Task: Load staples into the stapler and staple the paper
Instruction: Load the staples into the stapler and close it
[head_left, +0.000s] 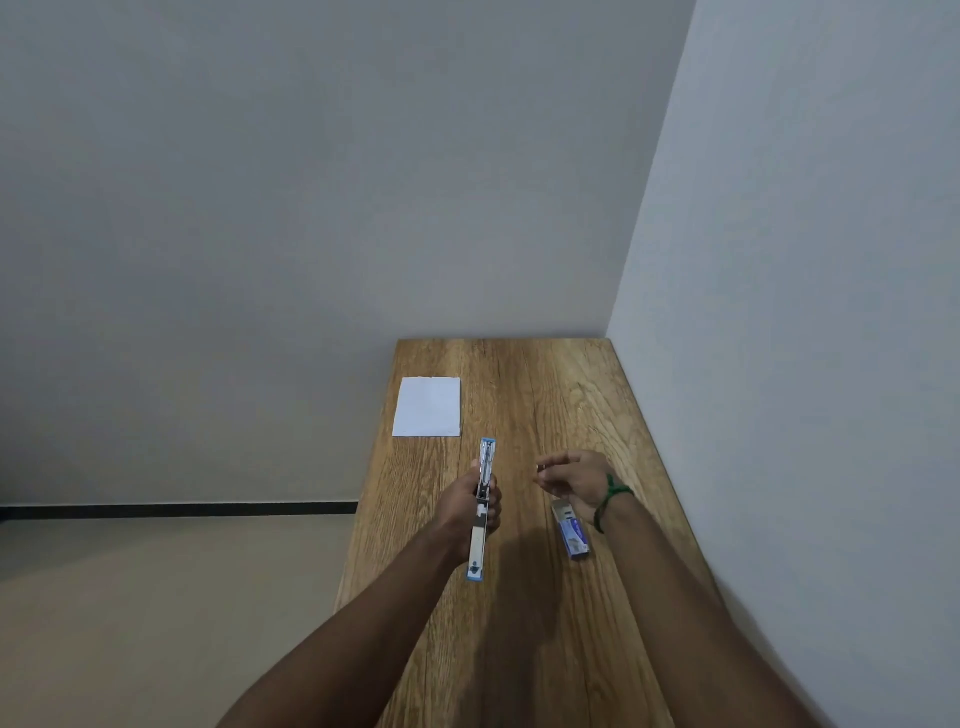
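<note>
One wooden table (524, 623) fills the corner between two plain walls. On it lie one sheet of white paper (427, 407) at the far left edge and one small blue staple box (571, 530) to the right, its tray slid partly out; what the tray holds is too small to make out. The left hand (470, 506) is wrapped around one stapler (482, 506), swung fully open into a long strip above the table. The right hand (574, 475) hovers just beyond the box, thumb and fingertips pinched together on something tiny that I cannot identify. A green band (610, 501) circles that wrist. Nothing lies between stapler and paper.
</note>
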